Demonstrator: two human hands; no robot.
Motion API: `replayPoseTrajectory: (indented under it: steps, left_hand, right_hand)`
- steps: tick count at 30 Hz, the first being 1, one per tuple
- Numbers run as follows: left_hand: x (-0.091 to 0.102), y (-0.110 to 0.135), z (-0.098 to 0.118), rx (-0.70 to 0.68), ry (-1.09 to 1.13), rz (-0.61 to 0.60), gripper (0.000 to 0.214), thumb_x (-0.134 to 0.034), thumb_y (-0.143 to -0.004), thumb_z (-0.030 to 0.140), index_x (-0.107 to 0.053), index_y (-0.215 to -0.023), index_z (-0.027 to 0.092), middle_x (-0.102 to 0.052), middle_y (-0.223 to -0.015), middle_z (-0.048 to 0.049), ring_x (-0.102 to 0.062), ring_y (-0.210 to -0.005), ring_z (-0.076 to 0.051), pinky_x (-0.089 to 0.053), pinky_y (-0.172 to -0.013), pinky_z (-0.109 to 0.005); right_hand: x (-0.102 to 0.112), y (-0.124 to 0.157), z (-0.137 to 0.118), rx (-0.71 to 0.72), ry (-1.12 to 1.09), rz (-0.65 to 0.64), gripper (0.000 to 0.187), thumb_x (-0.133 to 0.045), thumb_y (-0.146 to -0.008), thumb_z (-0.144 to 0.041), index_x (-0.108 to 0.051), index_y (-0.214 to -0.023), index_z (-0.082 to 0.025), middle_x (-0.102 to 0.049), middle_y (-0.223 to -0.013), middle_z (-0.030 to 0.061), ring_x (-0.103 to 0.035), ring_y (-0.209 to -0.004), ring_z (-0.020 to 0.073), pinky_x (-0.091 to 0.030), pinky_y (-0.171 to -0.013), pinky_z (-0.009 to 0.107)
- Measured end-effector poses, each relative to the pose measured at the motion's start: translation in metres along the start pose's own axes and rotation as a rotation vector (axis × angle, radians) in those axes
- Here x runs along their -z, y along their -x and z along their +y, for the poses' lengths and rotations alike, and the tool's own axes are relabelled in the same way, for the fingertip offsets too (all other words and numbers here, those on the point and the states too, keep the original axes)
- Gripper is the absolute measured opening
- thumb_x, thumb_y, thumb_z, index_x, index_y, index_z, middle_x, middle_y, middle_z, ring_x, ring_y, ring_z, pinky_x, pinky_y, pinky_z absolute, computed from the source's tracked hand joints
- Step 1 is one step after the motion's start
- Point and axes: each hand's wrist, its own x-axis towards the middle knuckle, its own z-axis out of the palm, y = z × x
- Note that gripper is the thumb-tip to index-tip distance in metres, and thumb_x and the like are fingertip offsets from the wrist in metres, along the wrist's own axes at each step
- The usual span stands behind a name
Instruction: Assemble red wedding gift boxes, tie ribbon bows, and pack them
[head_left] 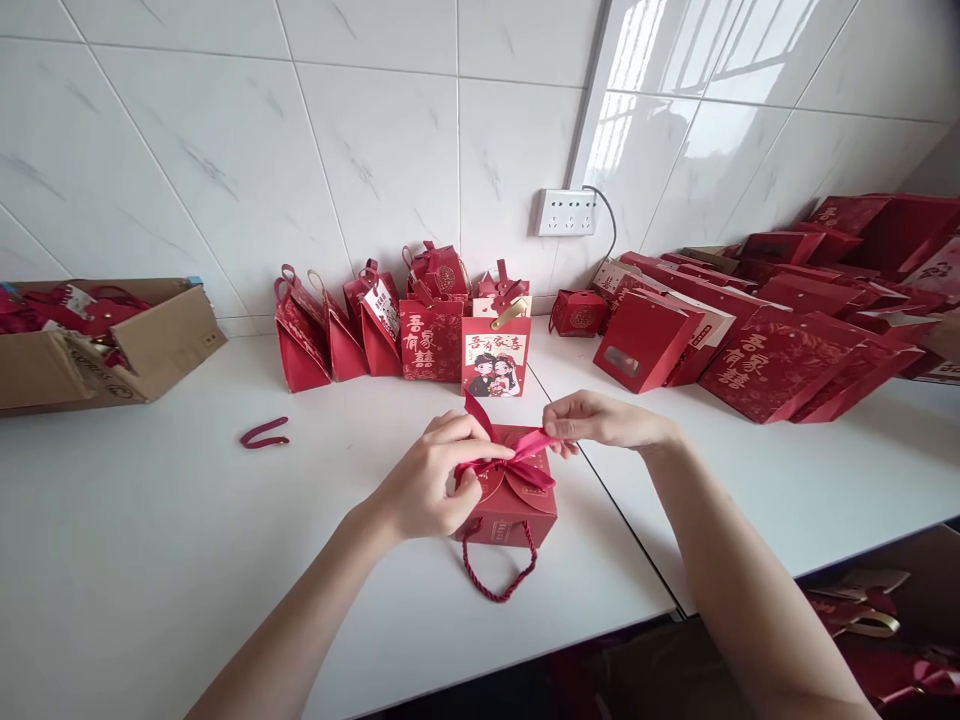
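1. Both of my forearms come in from the bottom edge and meet over the white tabletop (150, 560), close to its front edge.
2. Between them stands the small red cardboard gift box (510, 512), upright on the table. Its twisted dark-red cord handle (499, 578) hangs down the front face towards me.
3. Across the top of the box runs a red satin ribbon (517, 462), gathered at the middle of the lid with one tail sticking up behind.
4. My left hand (431, 482) rests against the box's left side, fingers curled shut and pinching the ribbon at the gathered point.
5. My right hand (600, 420) is just above and to the right of the box. Its thumb and forefinger are closed on the ribbon's other end, which is drawn taut to the right.
6. Further left on the table lies a loose curved red strap piece (264, 433), well apart from the box.
7. Behind it, a cluster of red paper gift bags (405, 325) stands against the tiled wall, and a red bag with a cartoon couple (495, 357) stands in front of them.
8. At far left is an open brown cardboard carton (161, 345) with red items inside.
9. Along the right side lie stacks of flat red boxes (780, 335), and a white wall socket (566, 212) is mounted above.
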Motion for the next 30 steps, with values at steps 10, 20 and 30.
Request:
replayPoseTrajectory:
  steps: [10,20,30]
  left_hand:
    - [-0.004,-0.001,0.001,-0.037,-0.025,-0.007,0.05,-0.04,-0.072,0.003,-0.067,-0.11,0.021,-0.055,-0.079,-0.0037,-0.049,-0.08,-0.019,-0.044,-0.082,-0.036]
    - [-0.005,0.0,0.002,0.052,-0.064,-0.025,0.049,-0.04,-0.073,0.005,-0.066,-0.114,0.013,-0.056,-0.082,-0.0067,-0.047,-0.083,-0.02,-0.046,-0.081,-0.038]
    - [-0.003,-0.001,0.005,0.154,0.04,-0.063,0.046,-0.038,-0.075,0.009,-0.067,-0.111,0.015,-0.052,-0.079,-0.0054,-0.046,-0.085,-0.021,-0.042,-0.085,-0.039]
  right_hand:
    - [-0.028,-0.037,0.014,-0.026,-0.061,0.462,0.045,-0.059,-0.072,-0.06,-0.055,-0.066,-0.016,-0.045,-0.058,-0.0037,-0.039,-0.055,0.0089,-0.032,-0.055,0.026]
    - [-0.034,0.01,-0.026,-0.238,0.211,0.538,0.064,-0.039,-0.077,-0.076,-0.048,-0.053,-0.018,-0.047,-0.049,-0.0006,-0.043,-0.045,0.0102,-0.035,-0.049,0.027]
    - [-0.076,0.02,-0.012,-0.16,0.015,0.39,0.051,-0.05,-0.08,-0.065,-0.041,-0.06,-0.019,-0.034,-0.055,-0.0058,-0.025,-0.05,0.0074,-0.021,-0.047,0.025]
